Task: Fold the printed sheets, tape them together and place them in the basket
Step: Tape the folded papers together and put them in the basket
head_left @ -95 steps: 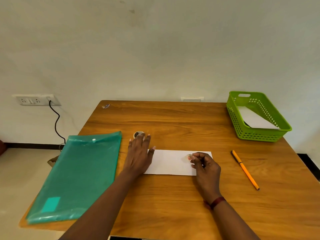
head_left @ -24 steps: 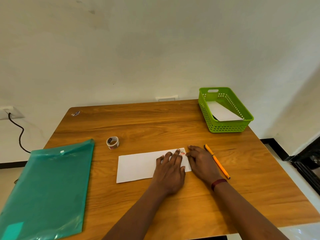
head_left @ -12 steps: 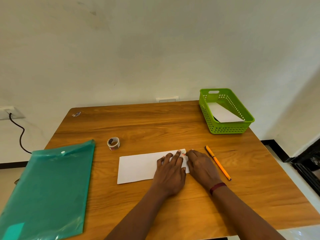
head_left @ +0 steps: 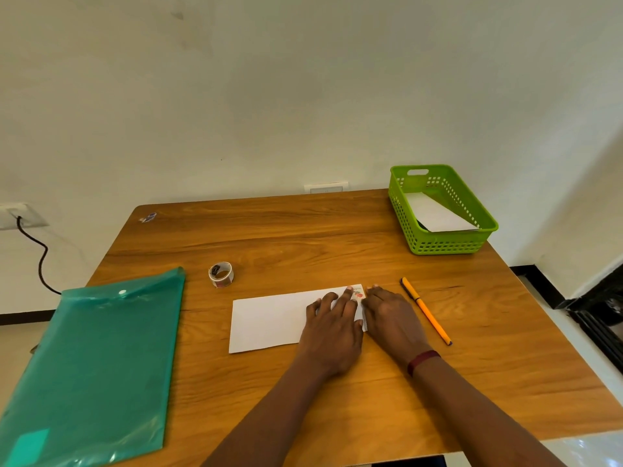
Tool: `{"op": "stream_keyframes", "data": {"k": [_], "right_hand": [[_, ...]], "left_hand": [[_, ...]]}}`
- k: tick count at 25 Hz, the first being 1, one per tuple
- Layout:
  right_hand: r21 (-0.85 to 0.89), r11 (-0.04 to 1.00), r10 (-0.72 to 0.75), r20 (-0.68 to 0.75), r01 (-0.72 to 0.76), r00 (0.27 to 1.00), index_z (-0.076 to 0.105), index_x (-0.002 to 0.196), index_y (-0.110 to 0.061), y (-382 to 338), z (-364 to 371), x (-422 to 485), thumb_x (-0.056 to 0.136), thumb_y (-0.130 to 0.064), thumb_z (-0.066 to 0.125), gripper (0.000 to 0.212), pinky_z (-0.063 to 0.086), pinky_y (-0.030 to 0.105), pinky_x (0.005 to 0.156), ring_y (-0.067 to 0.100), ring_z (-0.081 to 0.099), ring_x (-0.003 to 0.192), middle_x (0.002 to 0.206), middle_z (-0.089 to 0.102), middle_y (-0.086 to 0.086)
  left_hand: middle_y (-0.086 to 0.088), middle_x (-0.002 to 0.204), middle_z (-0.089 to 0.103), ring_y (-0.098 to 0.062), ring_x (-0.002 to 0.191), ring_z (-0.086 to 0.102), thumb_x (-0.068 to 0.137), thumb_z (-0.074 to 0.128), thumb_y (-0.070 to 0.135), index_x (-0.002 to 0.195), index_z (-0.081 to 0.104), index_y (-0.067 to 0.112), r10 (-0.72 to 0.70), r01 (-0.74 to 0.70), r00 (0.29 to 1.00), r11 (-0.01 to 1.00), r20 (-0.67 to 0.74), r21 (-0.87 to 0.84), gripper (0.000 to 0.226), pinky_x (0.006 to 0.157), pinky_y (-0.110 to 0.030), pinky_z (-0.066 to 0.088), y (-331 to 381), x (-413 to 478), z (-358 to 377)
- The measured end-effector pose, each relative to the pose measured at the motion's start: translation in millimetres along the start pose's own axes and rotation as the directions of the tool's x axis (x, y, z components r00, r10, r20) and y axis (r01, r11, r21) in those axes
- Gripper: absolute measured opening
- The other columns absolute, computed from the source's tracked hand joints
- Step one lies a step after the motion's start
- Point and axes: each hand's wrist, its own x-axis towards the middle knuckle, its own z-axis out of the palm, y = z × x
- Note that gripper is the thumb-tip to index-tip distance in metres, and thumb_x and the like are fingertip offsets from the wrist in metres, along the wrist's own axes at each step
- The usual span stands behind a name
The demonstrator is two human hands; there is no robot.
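Head view: a folded white sheet (head_left: 269, 321) lies flat on the wooden tabletop (head_left: 303, 230), near its middle and toward the person's side. Its long axis runs left to right, with the right end angled slightly away from the person; one short edge faces a green plastic folder (head_left: 97, 358), the other faces an orange pen (head_left: 426, 311). The left hand (head_left: 332, 332) rests palm down on the right end of the sheet, fingers straight and spread, gripping nothing. The right hand (head_left: 391, 318) lies palm down just beside it at the sheet's right short edge, fingers extended, mostly over bare wood; whether its fingertips touch the paper cannot be told. A small patterned piece of tape (head_left: 358, 293) shows at the sheet's far right corner, between the fingertips of the two hands. A tape roll (head_left: 220, 274) stands on the wood beyond the sheet's left end, apart from it. The pen lies just right of the right hand, its long axis running diagonally from far left to near right. A green basket (head_left: 438, 246) sits at the far right corner, well apart from the sheet, with white folded paper (head_left: 435, 214) inside it. The folder overhangs the left edge. A dark red band (head_left: 423, 360) circles the right wrist.
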Motion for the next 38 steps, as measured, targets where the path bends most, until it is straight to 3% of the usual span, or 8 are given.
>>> {"op": "stream_keyframes", "data": {"k": [7, 13, 16, 22, 28, 32, 35, 38], "right_hand": [[0.057, 0.988, 0.139, 0.097, -0.145, 0.986, 0.059, 0.13, -0.004, -10, 7, -11, 0.093, -0.011, 0.056, 0.038, 0.036, 0.032, 0.11, 0.024, 0.047, 0.134, 0.139, 0.055, 0.016], [0.241, 0.959, 0.156, -0.024, -0.146, 0.987, 0.062, 0.125, 0.001, -44, -7, -18, 0.083, 0.004, 0.062, 0.042, 0.045, 0.036, 0.102, 0.029, 0.06, 0.12, 0.126, 0.064, 0.02], [0.288, 0.952, 0.117, -0.037, -0.101, 0.992, 0.064, 0.124, -0.002, -75, -5, -22, 0.082, 0.0, 0.066, 0.042, 0.046, 0.037, 0.1, 0.028, 0.061, 0.118, 0.123, 0.066, 0.018], [0.202, 0.979, 0.022, 0.09, -0.04, 0.996, 0.054, 0.136, -0.012, -117, 9, -27, 0.099, -0.032, 0.05, 0.043, 0.025, 0.038, 0.116, 0.025, 0.043, 0.137, 0.142, 0.053, 0.011], [0.106, 0.99, 0.065, 0.229, -0.091, 0.971, 0.052, 0.136, -0.021, -122, 16, -18, 0.099, -0.053, 0.029, 0.054, 0.013, 0.044, 0.121, 0.024, 0.026, 0.146, 0.152, 0.041, 0.005], [0.12, 0.984, 0.096, 0.25, -0.129, 0.963, 0.049, 0.138, -0.024, -114, 13, -14, 0.1, -0.052, 0.028, 0.052, 0.012, 0.043, 0.121, 0.027, 0.021, 0.147, 0.156, 0.033, 0.008], [0.197, 0.97, 0.079, 0.29, -0.14, 0.954, 0.047, 0.142, -0.025, -109, 11, -16, 0.102, -0.049, 0.031, 0.049, 0.014, 0.037, 0.12, 0.025, 0.015, 0.149, 0.159, 0.027, 0.008], [0.281, 0.941, 0.121, 0.237, -0.187, 0.964, 0.051, 0.14, -0.024, -108, 3, -21, 0.101, -0.043, 0.041, 0.044, 0.029, 0.03, 0.113, 0.02, 0.023, 0.146, 0.157, 0.032, 0.003]], "left_hand": [[0.001, 0.159, 0.03, -0.021, 0.142, 0.026, 0.1, 0.03, 0.043, 0.146, 0.039, 0.022, 0.001, -0.001, 1.0, 0.996, -0.007, -0.093, 0.051, 0.112, -0.045, 0.026, -3, 0, -5], [-0.003, 0.148, 0.047, -0.019, 0.136, 0.041, 0.1, 0.046, 0.022, 0.141, 0.048, 0.017, -0.074, 0.014, 0.981, 0.95, -0.182, -0.311, 0.042, 0.109, -0.03, 0.034, -20, -8, -23], [-0.004, 0.15, 0.044, -0.02, 0.139, 0.037, 0.101, 0.047, 0.028, 0.144, 0.045, 0.017, -0.11, 0.066, 0.978, 0.969, -0.175, -0.238, 0.045, 0.111, -0.031, 0.032, -51, -19, -35], [-0.012, 0.153, 0.037, -0.028, 0.142, 0.032, 0.101, 0.036, 0.044, 0.148, 0.031, 0.013, -0.251, 0.252, 0.968, 0.966, -0.024, 0.065, 0.057, 0.119, -0.043, 0.025, -119, -46, -52], [-0.008, 0.118, 0.059, -0.025, 0.105, 0.055, 0.097, 0.034, 0.055, 0.124, 0.048, 0.018, -0.349, 0.358, 0.934, 0.908, -0.082, 0.215, 0.048, 0.085, -0.043, 0.05, -128, -61, -63], [-0.004, 0.103, 0.065, -0.019, 0.089, 0.06, 0.094, 0.048, 0.054, 0.106, 0.056, 0.017, -0.576, 0.612, 0.789, 0.769, 0.216, -0.184, 0.04, 0.074, -0.034, 0.054, -125, -45, -82], [-0.004, 0.095, 0.067, -0.018, 0.079, 0.062, 0.092, 0.061, 0.047, 0.104, 0.06, 0.015, -0.555, 0.698, 0.715, 0.526, 0.425, -0.486, 0.034, 0.055, -0.026, 0.046, -120, -41, -93], [-0.007, 0.091, 0.069, -0.02, 0.072, 0.059, 0.094, 0.06, 0.042, 0.105, 0.061, 0.015, -0.513, 0.7, 0.705, 0.391, 0.49, -0.598, 0.029, 0.051, -0.025, 0.039, -108, -43, -95]]}}
